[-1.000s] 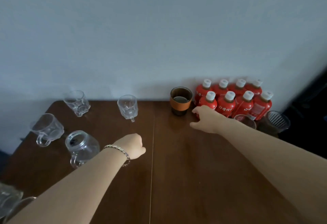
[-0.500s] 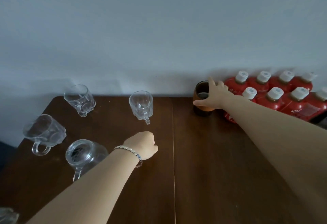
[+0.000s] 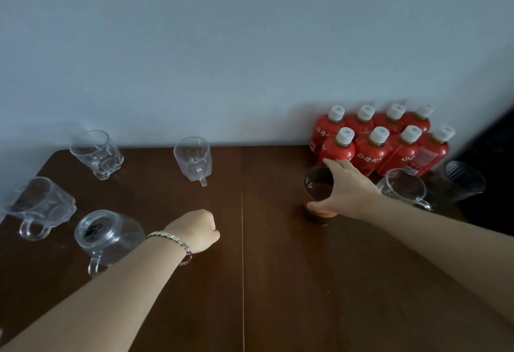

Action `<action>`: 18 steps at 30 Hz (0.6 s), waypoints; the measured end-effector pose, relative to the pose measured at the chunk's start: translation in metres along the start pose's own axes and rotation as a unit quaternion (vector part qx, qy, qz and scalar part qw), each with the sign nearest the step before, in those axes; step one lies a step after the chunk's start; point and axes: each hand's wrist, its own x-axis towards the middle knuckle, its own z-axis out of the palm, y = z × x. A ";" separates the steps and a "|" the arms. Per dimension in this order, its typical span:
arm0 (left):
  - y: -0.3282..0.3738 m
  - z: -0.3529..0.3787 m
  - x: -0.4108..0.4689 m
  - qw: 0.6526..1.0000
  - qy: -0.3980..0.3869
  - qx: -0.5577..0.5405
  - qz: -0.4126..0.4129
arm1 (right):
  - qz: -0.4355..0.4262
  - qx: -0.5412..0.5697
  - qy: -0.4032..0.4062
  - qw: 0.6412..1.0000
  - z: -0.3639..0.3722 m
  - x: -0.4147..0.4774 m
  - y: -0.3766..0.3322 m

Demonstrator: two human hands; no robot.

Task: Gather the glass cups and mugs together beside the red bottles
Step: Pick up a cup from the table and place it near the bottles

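Right hand (image 3: 345, 193) grips orange-banded cup (image 3: 317, 186) from above, just in front of red bottles (image 3: 372, 151). Left hand (image 3: 194, 229) fisted, holding nothing, mid worktop (image 3: 278, 282). Four glass mugs (image 3: 192, 160) well apart at left; clear mug (image 3: 400, 187) and dark tumbler (image 3: 461, 182) beside the bottles.

The single head-worn camera looked forward and down, close over the counter (image 3: 278, 282) toward the wall (image 3: 250, 46).

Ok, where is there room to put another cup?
Bare wood lies between the middle glass mug and the red bottles, and on the table's near middle. Crowded: before the bottles, where the right hand grips the banded cup, and among the left mugs.
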 end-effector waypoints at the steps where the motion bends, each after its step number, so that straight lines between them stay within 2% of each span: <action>1: 0.003 0.002 -0.004 1.000 -0.001 0.000 0.002 | 0.015 0.001 0.005 1.000 0.001 -0.005 0.005; 12: 0.011 0.017 -0.040 1.000 0.000 0.007 -0.008 | 0.152 0.054 0.084 0.983 0.000 -0.007 0.022; 18: 0.013 0.021 -0.048 1.000 -0.007 0.001 -0.013 | 0.136 0.040 0.032 0.989 -0.006 -0.018 0.021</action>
